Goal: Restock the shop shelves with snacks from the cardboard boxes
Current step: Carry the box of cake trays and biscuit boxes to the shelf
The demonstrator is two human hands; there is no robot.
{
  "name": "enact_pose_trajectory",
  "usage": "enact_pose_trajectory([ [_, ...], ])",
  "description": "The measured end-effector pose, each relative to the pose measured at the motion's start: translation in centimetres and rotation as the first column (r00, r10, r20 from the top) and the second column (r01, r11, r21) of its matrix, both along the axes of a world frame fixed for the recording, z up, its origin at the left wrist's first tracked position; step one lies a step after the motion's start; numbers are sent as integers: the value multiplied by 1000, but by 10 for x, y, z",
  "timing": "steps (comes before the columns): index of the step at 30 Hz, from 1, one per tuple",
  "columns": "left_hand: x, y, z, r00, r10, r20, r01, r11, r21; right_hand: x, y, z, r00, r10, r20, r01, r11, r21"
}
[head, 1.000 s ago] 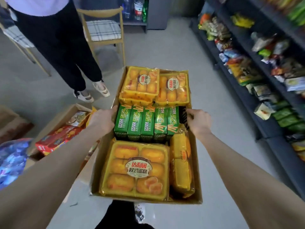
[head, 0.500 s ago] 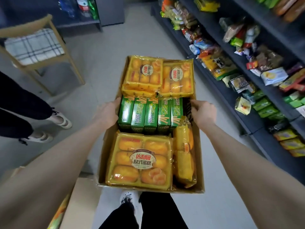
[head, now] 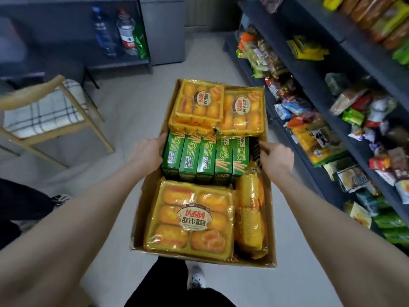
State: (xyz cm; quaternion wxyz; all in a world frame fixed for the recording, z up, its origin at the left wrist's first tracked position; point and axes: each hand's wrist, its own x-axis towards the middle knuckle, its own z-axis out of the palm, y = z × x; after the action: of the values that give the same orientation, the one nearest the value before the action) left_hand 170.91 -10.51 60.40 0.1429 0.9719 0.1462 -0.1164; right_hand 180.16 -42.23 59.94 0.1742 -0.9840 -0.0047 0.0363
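Note:
I carry a cardboard box [head: 139, 209] in front of me, held above the floor. My left hand [head: 148, 151] grips its left wall and my right hand [head: 274, 158] grips its right wall. Inside lie yellow cake trays: one near me [head: 190, 220], two at the far end [head: 199, 105], and one standing on edge at the right [head: 251, 209]. A row of green biscuit-stick boxes [head: 203, 158] stands across the middle. Dark shop shelves [head: 309, 76] full of snack bags run along the right.
A wooden chair [head: 51, 120] with a checked cushion stands at the left. Another person's leg and shoe [head: 59, 199] show at the left edge. Water bottles [head: 126, 32] sit on a low dark shelf at the back. My own legs and shoe [head: 195, 278] are below the box.
I have turned and walked with the box toward the right-hand shelves. The other person, the chair and the floor boxes have slid left and back. Both hands keep their grip.

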Motion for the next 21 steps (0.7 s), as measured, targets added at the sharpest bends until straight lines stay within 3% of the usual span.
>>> enact_pose_trajectory([
  [13, 363, 86, -3, 999, -31, 18, 32, 999, -31, 356, 87, -1, 999, -38, 3, 39, 997, -65],
  [21, 584, 123, -21, 999, 38, 13, -36, 995, -91, 592, 122, -22, 1000, -5, -11, 4, 999, -45],
])
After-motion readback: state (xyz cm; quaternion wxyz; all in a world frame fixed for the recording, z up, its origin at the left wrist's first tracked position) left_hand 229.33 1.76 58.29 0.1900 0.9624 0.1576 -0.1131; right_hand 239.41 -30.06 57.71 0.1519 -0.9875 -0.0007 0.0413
